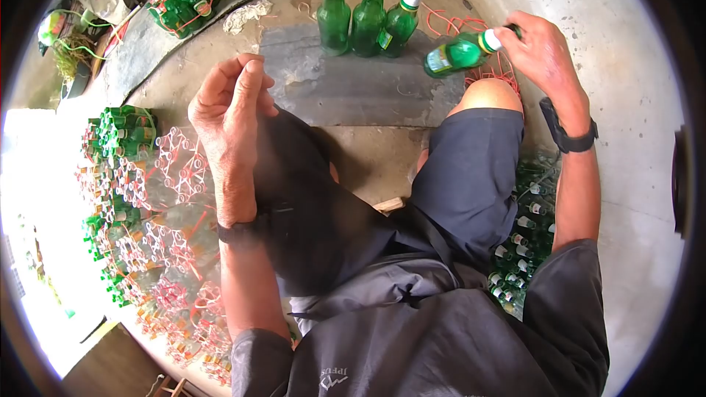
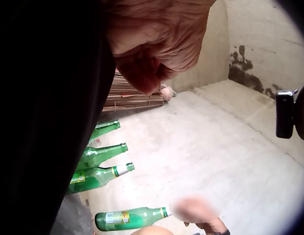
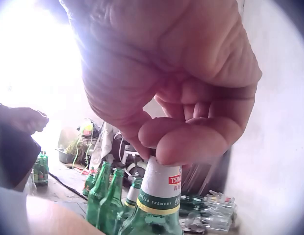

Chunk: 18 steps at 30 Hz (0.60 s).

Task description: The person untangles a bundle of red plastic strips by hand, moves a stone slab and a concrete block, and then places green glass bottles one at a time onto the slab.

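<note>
- Wall (image 1: 632,88), pale, upright: bounds the right side, just beyond the right forearm.
- Floor (image 1: 360,165), concrete: seen between the legs and around the mat.
- Stacked bottles (image 1: 169,242), many, bound with pink-red ties: ranged along the left, outside the left forearm.
- Mat (image 1: 368,95), dark, flat, worn at the edges: near edge between the knees; right edge close to the right knee and cords.
- Loose bottles (image 1: 526,228), green, several with pale necks: between right thigh and wall.
- Tied bundle (image 1: 182,4), green bottles, red cord: upper left, well apart from the mat.
- Standing bottles (image 1: 368,26), three, green: close together in a row on the mat's far part; rightmost with white neck wrap.
- Left hand (image 1: 234,110): raised near the mat's left edge, fingers loosely bent, gripping nothing visible; well apart from the right.
- Right hand (image 1: 544,51): above the right knee, thumb and fingers pinching a bottle at its neck top.
- Held bottle (image 1: 463,53), green, labelled, white neck wrap: tilted, base toward the mat's right part; contact with it cannot be told. A gap separates it from the row.
- Cords (image 1: 457,23), red, tangled: beyond the held bottle, beside the wall.
- Wood piece (image 1: 390,204), small: between the thighs.
</note>
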Each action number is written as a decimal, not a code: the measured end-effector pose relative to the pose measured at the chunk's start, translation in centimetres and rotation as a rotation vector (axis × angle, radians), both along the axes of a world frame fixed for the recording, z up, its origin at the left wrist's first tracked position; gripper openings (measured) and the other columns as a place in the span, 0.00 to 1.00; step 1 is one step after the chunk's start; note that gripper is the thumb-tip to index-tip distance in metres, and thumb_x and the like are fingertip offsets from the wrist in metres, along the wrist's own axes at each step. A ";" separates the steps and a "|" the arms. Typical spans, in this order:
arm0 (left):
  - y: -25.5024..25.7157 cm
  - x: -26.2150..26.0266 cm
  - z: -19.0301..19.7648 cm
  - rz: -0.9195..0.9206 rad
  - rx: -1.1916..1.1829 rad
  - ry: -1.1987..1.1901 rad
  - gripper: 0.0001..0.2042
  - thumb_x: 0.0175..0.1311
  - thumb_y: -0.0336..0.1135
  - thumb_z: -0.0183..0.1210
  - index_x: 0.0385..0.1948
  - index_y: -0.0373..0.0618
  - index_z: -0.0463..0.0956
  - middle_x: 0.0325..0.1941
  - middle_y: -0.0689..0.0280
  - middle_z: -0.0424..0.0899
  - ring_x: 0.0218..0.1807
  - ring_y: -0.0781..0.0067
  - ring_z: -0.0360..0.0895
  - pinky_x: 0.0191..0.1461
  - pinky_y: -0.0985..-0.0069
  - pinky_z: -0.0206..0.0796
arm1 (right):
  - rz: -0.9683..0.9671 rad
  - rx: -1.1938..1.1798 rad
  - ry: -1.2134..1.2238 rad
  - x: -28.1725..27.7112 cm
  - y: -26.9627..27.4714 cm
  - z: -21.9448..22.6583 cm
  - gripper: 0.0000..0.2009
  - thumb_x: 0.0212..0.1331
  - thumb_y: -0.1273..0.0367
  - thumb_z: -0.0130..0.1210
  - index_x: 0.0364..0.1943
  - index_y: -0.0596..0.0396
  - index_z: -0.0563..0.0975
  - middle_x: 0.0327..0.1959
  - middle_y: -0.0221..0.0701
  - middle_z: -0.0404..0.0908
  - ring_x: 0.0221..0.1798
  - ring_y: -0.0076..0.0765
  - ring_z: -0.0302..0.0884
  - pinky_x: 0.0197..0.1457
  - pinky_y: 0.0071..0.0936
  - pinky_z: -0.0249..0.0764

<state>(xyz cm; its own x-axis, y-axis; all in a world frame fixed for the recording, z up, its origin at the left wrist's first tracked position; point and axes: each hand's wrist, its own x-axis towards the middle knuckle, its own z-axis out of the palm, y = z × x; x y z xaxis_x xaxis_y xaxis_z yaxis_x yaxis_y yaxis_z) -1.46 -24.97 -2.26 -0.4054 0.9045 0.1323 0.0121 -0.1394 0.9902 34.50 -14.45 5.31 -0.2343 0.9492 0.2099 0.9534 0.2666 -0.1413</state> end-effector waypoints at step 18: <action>-0.3 -0.1 0.2 0.001 0.001 -0.088 0.08 0.68 0.32 0.61 0.41 0.36 0.82 0.28 0.65 0.82 0.23 0.81 0.74 0.25 0.82 0.69 | 0.402 -0.043 0.085 -12.8 3.8 -4.3 0.12 0.56 0.64 0.57 0.28 0.63 0.78 0.20 0.50 0.74 0.26 0.57 0.74 0.32 0.47 0.68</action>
<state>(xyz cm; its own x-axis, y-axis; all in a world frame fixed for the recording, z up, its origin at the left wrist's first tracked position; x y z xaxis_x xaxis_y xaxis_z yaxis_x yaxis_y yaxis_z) -1.53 -25.29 -2.07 -0.4164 0.9040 0.0966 -0.0753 -0.1402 0.9872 21.71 -10.70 1.01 -0.5719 0.7938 0.2069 0.7588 0.6077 -0.2343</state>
